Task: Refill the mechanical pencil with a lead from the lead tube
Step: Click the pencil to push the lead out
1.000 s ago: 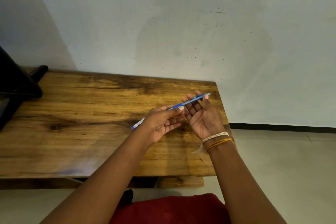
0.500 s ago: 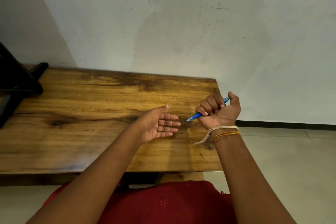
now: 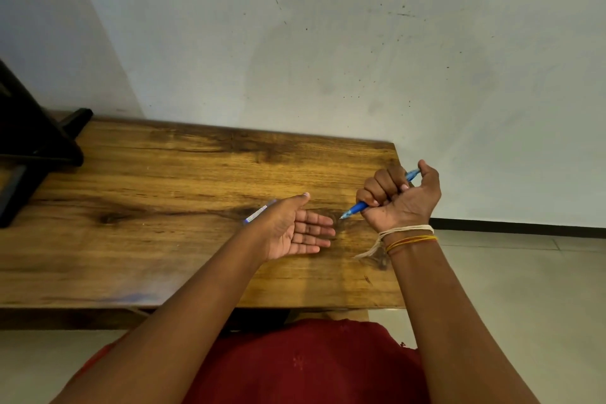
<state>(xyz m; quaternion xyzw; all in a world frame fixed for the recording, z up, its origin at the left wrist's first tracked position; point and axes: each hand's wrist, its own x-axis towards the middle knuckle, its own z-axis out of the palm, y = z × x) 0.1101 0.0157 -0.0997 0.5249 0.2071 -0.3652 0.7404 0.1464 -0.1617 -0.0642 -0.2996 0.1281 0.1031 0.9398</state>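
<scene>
Head view shows my right hand [image 3: 398,198] at about 3 o'clock, its fingers [image 3: 382,185] clamped in a fist around the blue mechanical pencil [image 3: 359,207]. The pencil's tip points down toward the wooden desk [image 3: 164,180], and my thumb sits near the top end. My left hand [image 3: 295,228] is in the middle, palm up, fingers spread apart and holding nothing. A thin tube with a white label, which I think is the lead tube [image 3: 257,214], peeks out at 10 o'clock behind that hand, lying on the desk. I cannot tell if it is shut or how many leads are in it. I think I am at the step of clicking the pencil to test it. Next I would need a gentle push with my thumb, with my open palm ready under the tip.
</scene>
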